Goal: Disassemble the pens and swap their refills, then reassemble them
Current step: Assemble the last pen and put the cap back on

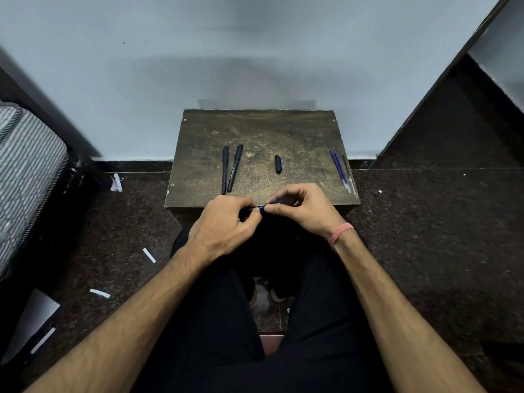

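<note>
left hand (226, 222), right hand (300, 207), pinching blue pen (259, 207)

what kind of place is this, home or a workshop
Probably a home room, not a workshop. The person sits at a low wooden table pushed against a plain wall on a dark stone floor, with what looks like a striped mattress on the left. No tools or benches show.

On the table (297, 131) we note two pens (230, 169) side by side at left, a cap (278, 164) near centre, refills (341, 171) along the right edge. Our left hand (226, 222) and right hand (303, 207) meet at the near edge.
</note>
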